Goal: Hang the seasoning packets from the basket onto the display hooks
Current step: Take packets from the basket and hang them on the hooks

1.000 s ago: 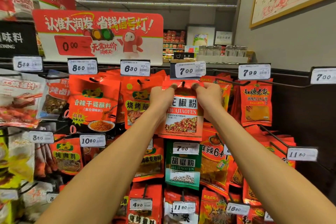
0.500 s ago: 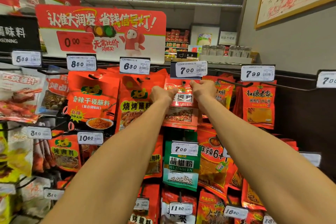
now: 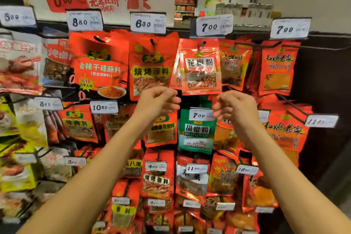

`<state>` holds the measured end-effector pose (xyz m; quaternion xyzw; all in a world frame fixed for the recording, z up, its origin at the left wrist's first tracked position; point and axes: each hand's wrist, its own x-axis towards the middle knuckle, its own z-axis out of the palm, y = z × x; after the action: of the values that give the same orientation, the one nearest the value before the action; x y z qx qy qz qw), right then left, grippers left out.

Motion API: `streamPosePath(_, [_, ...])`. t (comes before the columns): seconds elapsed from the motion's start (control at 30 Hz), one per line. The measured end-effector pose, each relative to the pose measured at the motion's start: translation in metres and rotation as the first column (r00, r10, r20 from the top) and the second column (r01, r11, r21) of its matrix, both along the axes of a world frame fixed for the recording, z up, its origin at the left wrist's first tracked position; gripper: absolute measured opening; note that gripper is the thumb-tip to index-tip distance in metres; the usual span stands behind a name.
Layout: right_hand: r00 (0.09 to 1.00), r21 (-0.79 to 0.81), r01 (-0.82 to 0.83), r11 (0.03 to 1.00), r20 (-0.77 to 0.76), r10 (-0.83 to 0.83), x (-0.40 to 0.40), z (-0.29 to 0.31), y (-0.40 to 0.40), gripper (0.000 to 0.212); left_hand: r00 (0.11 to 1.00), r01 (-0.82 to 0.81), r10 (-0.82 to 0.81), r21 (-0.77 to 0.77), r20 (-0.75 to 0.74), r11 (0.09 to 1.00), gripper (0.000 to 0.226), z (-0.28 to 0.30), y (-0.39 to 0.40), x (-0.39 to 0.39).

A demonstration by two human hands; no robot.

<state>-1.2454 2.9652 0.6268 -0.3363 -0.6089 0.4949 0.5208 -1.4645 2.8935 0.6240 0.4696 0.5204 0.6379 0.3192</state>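
The display wall (image 3: 322, 74) fills everything ahead of me, rows of red packets hanging from black hooks with price tags clipped in front; the basket I am meant to draw from shows nowhere, so I judge it lies below or behind, out of sight.

My two forearms rise from the lower corners and converge toward the middle; between them hangs a green pepper packet (image 3: 196, 135) on the lower row, behind its own 7.00 tag.

The seasoning packet (image 3: 201, 68) that matters hangs on its display hook (image 3: 201, 44) under the upper 7.00 price tag (image 3: 214, 24); it lies straight above the gap between my hands, its long axis upright, its lower edge just over my knuckles and apart from them; the hook passes through the hole at its top, so this one looks hung.

My left hand (image 3: 158, 101) sits just below and left of the packet's lower edge, fingers loosely curled, holding nothing; my right hand (image 3: 234, 106) sits just below and right of it, fingers likewise loosely curled and empty; neither touches the packet; the two are about equally near it, the right a shade lower.

So the next move, as I judge it, turns downward and away from the wall, toward the unseen basket, for another packet.
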Motion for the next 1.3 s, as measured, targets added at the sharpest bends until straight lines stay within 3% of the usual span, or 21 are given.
streamPosePath(0.17, [0.999, -0.299, -0.010, 0.954, 0.047, 0.025, 0.000, -0.122, -0.033, 0.020, 0.989, 0.041, 0.001, -0.280, 0.146, 0.959, 0.022, -0.126, -0.038, -0.015])
streamPosePath(0.3, [0.990, -0.556, 0.070, 0.828, 0.144, 0.012, 0.000, -0.232, -0.060, 0.022, 0.945, 0.069, 0.112, -0.523, 0.307, 0.849, 0.025, -0.242, -0.076, -0.011])
streamPosePath(0.4, [0.965, -0.684, 0.133, 0.718, 0.254, 0.064, 0.007, -0.321, -0.079, 0.019, 0.911, 0.099, 0.205, -0.671, 0.358, 0.735, 0.028, -0.327, -0.105, -0.002])
streamPosePath(0.53, [0.900, -0.786, 0.242, 0.569, 0.401, 0.170, 0.018, -0.453, -0.108, 0.020, 0.854, 0.100, 0.395, -0.853, 0.337, 0.512, 0.010, -0.441, -0.143, 0.013])
streamPosePath(0.67, [0.828, -0.834, 0.343, 0.433, 0.486, 0.279, 0.027, -0.599, -0.151, 0.027, 0.776, 0.143, 0.543, -0.928, 0.320, 0.343, 0.022, -0.554, -0.183, 0.028])
streamPosePath(0.8, [0.726, -0.862, 0.365, 0.352, 0.500, 0.472, 0.029, -0.750, -0.178, 0.013, 0.687, 0.255, 0.655, -0.948, 0.315, 0.188, 0.022, -0.680, -0.215, 0.030])
streamPosePath(0.87, [0.617, -0.873, 0.330, 0.361, 0.488, 0.617, 0.029, -0.823, -0.183, 0.014, 0.701, 0.267, 0.646, -0.951, 0.302, 0.154, 0.024, -0.741, -0.227, 0.036])
streamPosePath(0.97, [0.305, -0.831, 0.238, 0.502, 0.555, 0.774, 0.022, -0.917, -0.189, 0.025, 0.774, 0.216, 0.588, -0.971, 0.236, 0.106, 0.012, -0.822, -0.237, 0.047])
streamPosePath(1.03, [0.056, -0.719, 0.162, 0.676, 0.690, 0.721, 0.011, -0.968, -0.192, 0.023, 0.706, 0.328, 0.624, -0.935, 0.336, 0.133, 0.012, -0.867, -0.237, 0.050])
streamPosePath(1.1, [-0.128, -0.616, 0.006, 0.787, 0.781, 0.612, 0.000, -1.005, -0.189, 0.025, 0.596, 0.444, 0.670, -0.877, 0.443, 0.184, 0.016, -0.903, -0.236, 0.051])
streamPosePath(1.17, [-0.247, -0.518, -0.251, 0.818, 0.851, 0.463, -0.008, -1.027, -0.182, 0.044, 0.673, 0.407, 0.627, -0.904, 0.392, 0.129, 0.019, -0.925, -0.234, 0.053])
streamPosePath(1.23, [-0.310, -0.435, -0.481, 0.761, 0.896, 0.317, -0.024, -1.057, -0.173, 0.058, 0.726, 0.385, 0.582, -0.918, 0.366, 0.096, 0.026, -0.952, -0.234, 0.056])
streamPosePath(1.3, [-0.342, -0.423, -0.563, 0.710, 0.902, 0.265, -0.041, -1.079, -0.167, 0.063, 0.791, 0.322, 0.518, -0.941, 0.327, 0.103, 0.025, -0.973, -0.230, 0.056])
